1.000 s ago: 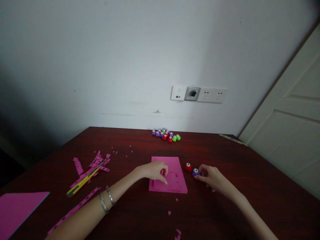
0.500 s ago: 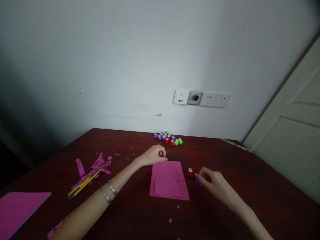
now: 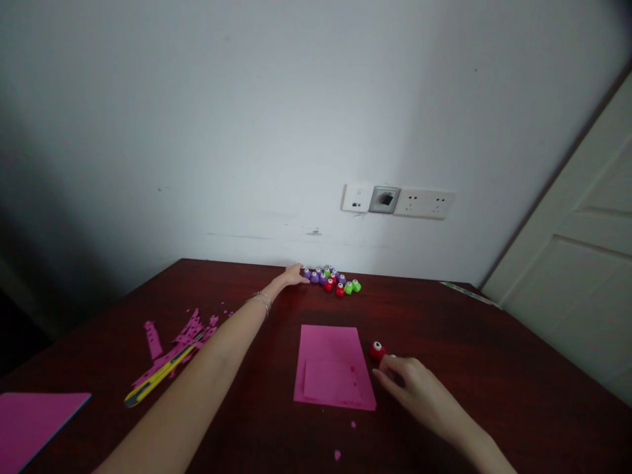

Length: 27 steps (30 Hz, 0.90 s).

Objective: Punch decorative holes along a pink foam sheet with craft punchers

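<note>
My left hand reaches to the back of the table, its thumb and fingers apart at the leftmost purple paper punch. That punch belongs to a cluster of small purple, red and green punches near the wall. My right hand rests on the table with curled fingers, closed around a purple punch that they now almost wholly hide. Touching or just beside its fingertips stands a red paper punch. Between the hands lies a pink foam sheet, with a smaller pink piece on top that has small punched holes near its right edge.
A yellow utility knife lies at the left among punched pink scraps. Another pink sheet is at the near left corner. Tiny pink bits dot the front. A flat strip lies far right, by the wall sockets.
My left hand has left the top edge of the pink sheet and moved forward to the punch cluster, its fingers opening. My right hand has shifted slightly left and nearer, covering the purple punch.
</note>
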Available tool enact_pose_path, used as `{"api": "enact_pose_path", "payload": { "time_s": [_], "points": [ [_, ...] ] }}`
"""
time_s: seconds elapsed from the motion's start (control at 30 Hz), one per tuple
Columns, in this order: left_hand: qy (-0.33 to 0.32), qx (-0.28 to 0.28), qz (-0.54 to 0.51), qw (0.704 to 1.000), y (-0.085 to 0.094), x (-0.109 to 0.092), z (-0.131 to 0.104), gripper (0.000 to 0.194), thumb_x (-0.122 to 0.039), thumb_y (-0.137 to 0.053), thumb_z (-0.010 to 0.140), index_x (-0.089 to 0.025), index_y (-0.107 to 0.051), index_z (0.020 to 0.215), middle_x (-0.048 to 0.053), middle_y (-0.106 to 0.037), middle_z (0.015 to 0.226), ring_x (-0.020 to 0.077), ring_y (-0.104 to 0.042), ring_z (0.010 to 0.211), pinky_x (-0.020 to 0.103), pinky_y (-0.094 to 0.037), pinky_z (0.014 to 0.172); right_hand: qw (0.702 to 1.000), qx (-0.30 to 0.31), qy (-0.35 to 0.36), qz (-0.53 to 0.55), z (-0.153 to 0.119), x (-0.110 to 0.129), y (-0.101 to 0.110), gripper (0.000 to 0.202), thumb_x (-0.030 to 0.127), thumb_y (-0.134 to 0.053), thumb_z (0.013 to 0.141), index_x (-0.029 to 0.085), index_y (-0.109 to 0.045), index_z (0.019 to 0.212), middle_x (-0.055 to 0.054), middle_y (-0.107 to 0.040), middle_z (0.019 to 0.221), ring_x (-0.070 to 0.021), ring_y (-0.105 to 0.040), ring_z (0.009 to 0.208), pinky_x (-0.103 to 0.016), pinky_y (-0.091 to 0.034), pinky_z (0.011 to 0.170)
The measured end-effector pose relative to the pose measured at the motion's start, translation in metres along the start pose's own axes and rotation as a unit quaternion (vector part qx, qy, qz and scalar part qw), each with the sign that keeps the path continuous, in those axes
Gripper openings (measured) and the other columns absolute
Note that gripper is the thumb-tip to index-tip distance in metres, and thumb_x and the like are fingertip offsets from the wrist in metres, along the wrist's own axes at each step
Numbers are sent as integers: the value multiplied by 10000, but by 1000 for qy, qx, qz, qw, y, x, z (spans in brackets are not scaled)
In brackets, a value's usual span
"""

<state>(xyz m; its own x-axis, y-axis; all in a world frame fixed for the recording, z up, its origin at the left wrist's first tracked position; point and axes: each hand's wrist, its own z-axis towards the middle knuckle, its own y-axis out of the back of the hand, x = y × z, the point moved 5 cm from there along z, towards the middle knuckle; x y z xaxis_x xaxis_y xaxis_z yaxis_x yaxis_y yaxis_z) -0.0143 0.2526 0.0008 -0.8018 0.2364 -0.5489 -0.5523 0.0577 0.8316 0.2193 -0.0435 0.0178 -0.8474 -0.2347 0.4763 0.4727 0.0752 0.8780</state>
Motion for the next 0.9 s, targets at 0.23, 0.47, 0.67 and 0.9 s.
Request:
{"api": "enact_pose_path", "payload": {
  "time_s": [0.23, 0.47, 0.67, 0.9],
  "points": [
    [18, 7, 33, 999, -9, 3, 12, 357, -357, -655, 722, -135, -585, 993, 89, -588, 1085, 236, -520, 1040, 400, -376, 908, 999, 24, 0, -22, 0, -2, -4, 254, 339, -398, 879, 217, -526, 696, -9, -609, 699, -152, -547, 627, -238, -320, 562],
    [36, -49, -9, 998, -15, 8, 8, 342, -334, -708, 637, -171, -637, 929, 62, -641, 992, 247, -527, 1028, 302, -385, 850, 999, 24, -1, -32, 1, -4, -6, 253, 331, -397, 879, 212, -537, 705, -18, -610, 712, -153, -550, 636, -233, -327, 564],
    [29, -80, -63, 994, -12, 11, 1, 236, -309, -679, 656, -142, -643, 818, 53, -660, 836, 196, -581, 838, 266, -409, 741, 999, 25, 3, -29, 0, -2, -4, 251, 328, -398, 877, 209, -535, 704, -17, -610, 703, -148, -546, 624, -235, -328, 562],
    [-53, -54, -125, 989, 24, -8, -22, 280, -341, -690, 615, -128, -608, 777, 16, -618, 727, 159, -562, 715, 255, -408, 666, 999, 24, 9, -23, -1, 3, -2, 256, 336, -410, 870, 203, -559, 711, -19, -598, 679, -148, -535, 621, -237, -333, 562]
  ]
}}
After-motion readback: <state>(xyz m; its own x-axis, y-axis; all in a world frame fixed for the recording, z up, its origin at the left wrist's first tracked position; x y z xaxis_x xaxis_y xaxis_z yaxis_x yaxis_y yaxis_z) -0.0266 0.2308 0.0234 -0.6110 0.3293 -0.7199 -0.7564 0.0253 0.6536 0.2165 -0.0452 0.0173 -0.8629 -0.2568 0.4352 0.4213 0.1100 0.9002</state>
